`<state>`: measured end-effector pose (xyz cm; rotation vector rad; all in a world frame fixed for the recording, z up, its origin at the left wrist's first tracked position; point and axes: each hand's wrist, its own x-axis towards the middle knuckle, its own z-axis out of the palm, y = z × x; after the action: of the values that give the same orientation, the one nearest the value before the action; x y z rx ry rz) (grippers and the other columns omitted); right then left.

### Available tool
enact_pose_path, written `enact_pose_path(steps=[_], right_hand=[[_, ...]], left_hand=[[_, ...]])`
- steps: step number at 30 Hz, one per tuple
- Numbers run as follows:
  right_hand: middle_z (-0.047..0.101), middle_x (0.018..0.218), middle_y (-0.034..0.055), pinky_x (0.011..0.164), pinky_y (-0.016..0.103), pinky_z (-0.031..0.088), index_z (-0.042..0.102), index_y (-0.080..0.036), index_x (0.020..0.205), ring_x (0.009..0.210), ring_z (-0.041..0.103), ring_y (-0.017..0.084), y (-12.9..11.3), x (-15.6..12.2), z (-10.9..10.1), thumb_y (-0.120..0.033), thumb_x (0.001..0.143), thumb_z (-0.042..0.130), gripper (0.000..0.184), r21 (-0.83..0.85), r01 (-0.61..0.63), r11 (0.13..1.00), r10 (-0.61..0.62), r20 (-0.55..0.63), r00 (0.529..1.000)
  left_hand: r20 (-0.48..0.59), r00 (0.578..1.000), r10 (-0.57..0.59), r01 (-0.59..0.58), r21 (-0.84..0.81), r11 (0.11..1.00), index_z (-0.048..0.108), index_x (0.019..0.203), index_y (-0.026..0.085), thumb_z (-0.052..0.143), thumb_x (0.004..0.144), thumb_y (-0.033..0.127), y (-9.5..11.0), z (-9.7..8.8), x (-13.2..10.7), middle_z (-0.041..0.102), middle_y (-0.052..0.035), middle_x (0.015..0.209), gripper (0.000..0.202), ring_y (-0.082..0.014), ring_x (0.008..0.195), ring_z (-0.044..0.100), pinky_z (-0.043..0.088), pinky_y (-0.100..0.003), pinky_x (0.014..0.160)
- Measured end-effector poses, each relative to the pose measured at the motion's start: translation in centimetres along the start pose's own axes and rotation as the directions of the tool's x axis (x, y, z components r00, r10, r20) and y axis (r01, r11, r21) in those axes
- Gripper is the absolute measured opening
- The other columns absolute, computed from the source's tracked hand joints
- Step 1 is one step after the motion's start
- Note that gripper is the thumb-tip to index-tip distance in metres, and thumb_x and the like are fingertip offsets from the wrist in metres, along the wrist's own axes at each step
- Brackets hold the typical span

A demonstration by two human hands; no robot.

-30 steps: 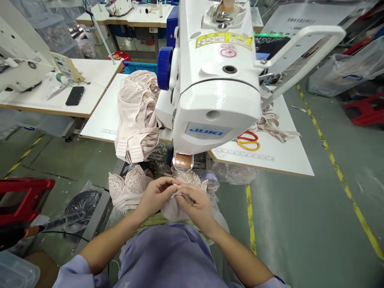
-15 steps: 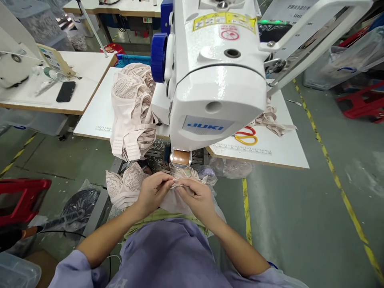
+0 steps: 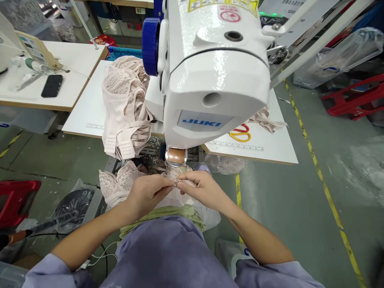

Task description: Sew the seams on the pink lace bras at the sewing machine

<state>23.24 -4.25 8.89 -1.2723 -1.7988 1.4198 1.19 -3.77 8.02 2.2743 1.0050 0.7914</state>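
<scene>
My left hand and my right hand meet just below the presser end of a white JUKI sewing machine. Fingertips of both hands pinch a small pale part of a beige lace bra; which part it is, the fingers hide. The rest of this bra hangs over my lap. More beige lace bras lie left of my left hand, in front of the machine. Above my fingers, a brown-and-metal guard sits at the machine's lower end.
A pile of beige bras rests on the table left of the machine. Red and yellow scissors and beige straps lie on the right. A black phone is on the neighbouring table. Red stools stand on the floor.
My right hand has turned, its fingers now pointing more to the left, while both hands still pinch the bra. The view has shifted, so the machine and tables appear higher and further left.
</scene>
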Motion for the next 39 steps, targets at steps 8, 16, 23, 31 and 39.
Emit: enact_pose_path(steps=[8,16,23,31,39], right_hand=[[0.072,0.077,-0.0022,0.062,0.023,0.041,0.073,-0.021,0.084,0.066,0.061,0.012,-0.3,-0.2,-0.5,-0.026,0.095,0.059,0.019,-0.010,-0.010,1.000,0.011,0.080,0.997],[0.072,0.081,-0.0029,0.066,0.023,0.040,0.073,-0.023,0.088,0.072,0.063,0.012,0.2,-0.6,0.0,-0.028,0.096,0.061,0.015,-0.081,-0.008,0.997,0.010,0.027,1.000],[0.064,0.080,0.0033,0.066,0.025,0.039,0.071,-0.018,0.091,0.075,0.058,0.014,-0.4,0.1,-0.1,-0.024,0.094,0.057,0.016,-0.358,0.208,0.910,-0.306,-0.244,0.920],[0.027,0.053,-0.0051,0.056,0.030,0.018,0.045,-0.019,0.058,0.053,0.025,0.011,-2.8,5.2,-3.6,-0.019,0.084,0.052,0.027,-0.501,-0.012,0.865,-0.052,-0.114,0.992],[0.023,0.054,-0.0045,0.053,0.030,0.017,0.042,-0.020,0.055,0.052,0.022,0.011,-3.3,5.1,-3.6,-0.018,0.086,0.048,0.032,-0.529,-0.043,0.848,-0.008,-0.093,0.996]], left_hand=[[0.124,0.977,-0.172,0.183,-0.083,0.980,0.073,0.097,0.021,0.056,0.097,0.025,0.4,-0.3,0.7,0.073,0.0008,0.076,0.017,-0.0105,0.062,0.064,0.044,-0.019,0.058],[0.346,0.921,-0.179,0.137,0.145,0.980,0.068,0.085,0.018,0.040,0.102,0.028,0.0,-0.2,1.5,0.069,-0.0018,0.072,0.034,-0.0159,0.063,0.062,0.035,-0.025,0.055],[0.132,0.972,-0.195,0.186,0.075,0.980,0.062,0.086,0.018,0.040,0.103,0.030,0.6,0.8,2.0,0.066,0.0007,0.069,0.031,-0.0123,0.059,0.060,0.035,-0.023,0.054],[-0.030,0.972,0.234,-0.195,0.458,0.867,0.064,0.116,0.020,0.045,0.100,0.019,-3.2,0.0,3.4,0.068,0.0013,0.073,0.025,-0.0125,0.063,0.062,0.040,-0.024,0.056],[0.122,0.889,0.441,-0.431,0.546,0.718,0.058,0.125,0.016,0.045,0.094,0.007,-5.2,-0.9,4.0,0.064,0.0005,0.073,0.035,-0.0132,0.057,0.053,0.037,-0.027,0.053]])
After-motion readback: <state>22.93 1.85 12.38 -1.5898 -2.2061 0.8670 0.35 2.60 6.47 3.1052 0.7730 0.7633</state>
